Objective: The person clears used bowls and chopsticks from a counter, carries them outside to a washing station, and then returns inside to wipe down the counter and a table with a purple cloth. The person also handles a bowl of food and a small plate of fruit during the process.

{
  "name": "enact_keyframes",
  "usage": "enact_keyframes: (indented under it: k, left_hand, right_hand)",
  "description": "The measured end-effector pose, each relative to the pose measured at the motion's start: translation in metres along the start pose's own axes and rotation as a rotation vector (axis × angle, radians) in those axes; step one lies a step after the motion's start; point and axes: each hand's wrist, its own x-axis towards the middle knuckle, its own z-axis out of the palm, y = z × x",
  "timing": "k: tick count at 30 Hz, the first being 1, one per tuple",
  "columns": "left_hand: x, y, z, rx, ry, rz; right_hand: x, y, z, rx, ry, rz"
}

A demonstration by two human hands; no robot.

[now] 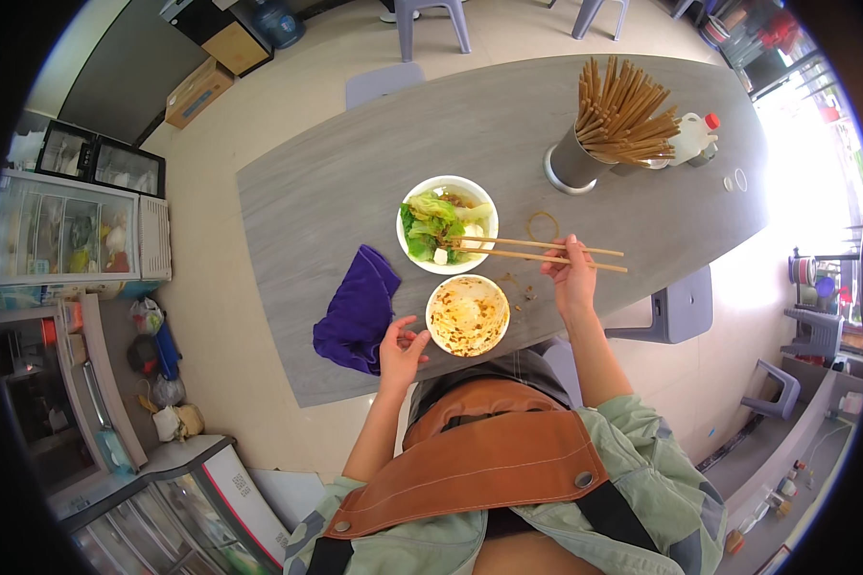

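Between the fingers of my right hand [574,277] is a pair of wooden chopsticks [525,249]. Their tips reach into a white bowl [411,250] of broth, with lettuce leaves [431,215] and pale cubes [441,256] in it. Nearer to me stands a smaller white bowl [469,315], its inside smeared with orange-red sauce and bits. My left hand [403,352] is at that bowl's left side, fingers apart and holding nothing; whether a fingertip touches the rim I cannot tell. Just left of this hand lies a crumpled purple cloth [356,316].
On the grey table [316,194], a metal holder [575,162] full of chopsticks stands at the back right, beside a plastic jug [690,136] with a red cap. A rubber band [543,226] and food scraps [528,292] lie near the bowls. A plastic stool [679,305] stands at right.
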Motion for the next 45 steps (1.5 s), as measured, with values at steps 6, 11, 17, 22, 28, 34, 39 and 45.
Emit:
enact_keyframes:
  k: [6, 11, 17, 22, 28, 34, 39, 45]
  left_hand:
    - [0.011, -0.005, -0.008, -0.042, -0.14, -0.146]
    - [0.011, -0.015, 0.005, -0.168, -0.258, -0.259]
    - [0.023, -0.025, 0.009, -0.068, -0.228, -0.166]
    - [0.031, -0.022, 0.007, 0.016, -0.169, -0.115]
    - [0.025, -0.005, -0.026, 0.097, -0.103, -0.057]
    - [0.009, 0.03, -0.07, 1.071, 0.496, 0.44]
    - [0.042, -0.001, -0.094, 1.125, 0.491, 0.121]
    - [0.057, -0.035, -0.107, 1.032, 0.485, 0.548]
  right_hand:
    - [-0.012, -0.021, 0.045, 0.014, -0.052, -0.18]
    - [-0.024, -0.033, 0.063, -0.304, 0.006, -0.444]
    - [0.005, -0.026, 0.079, -0.359, -0.114, -0.402]
    - [0.056, 0.018, 0.037, 0.021, -0.063, -0.108]
    - [0.04, 0.034, 0.039, -0.191, -0.087, -0.171]
    - [-0.004, -0.001, 0.051, -0.313, -0.234, -0.282]
    - [-0.022, 0.004, 0.061, -0.398, -0.22, -0.333]
    - [-0.03, 0.013, 0.051, -0.7, -0.175, -0.356]
